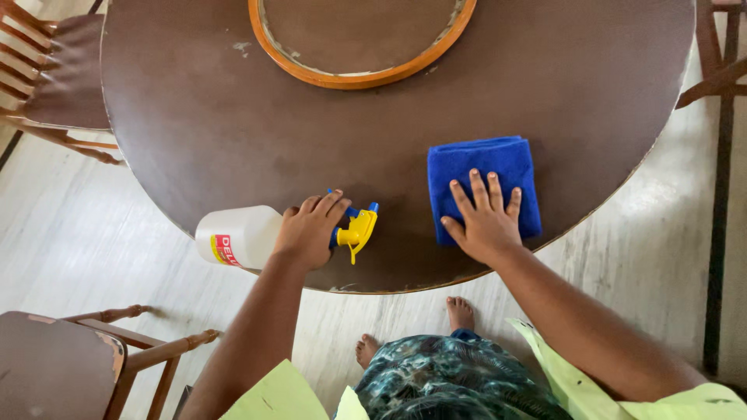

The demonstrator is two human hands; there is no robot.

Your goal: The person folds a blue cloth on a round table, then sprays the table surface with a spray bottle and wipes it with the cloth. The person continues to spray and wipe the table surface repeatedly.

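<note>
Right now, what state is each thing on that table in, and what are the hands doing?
Spray bottle: lying on its side at the table's near edge, base overhanging, yellow trigger up.
Left hand: wrapped over the bottle's neck.
Blue cloth: folded, flat on the table.
Right hand: open, fingers spread, pressing on the cloth.
Round table: brown top, chipped along the near rim.
Orange-rimmed turntable: at the centre, nothing on its visible part.
</note>
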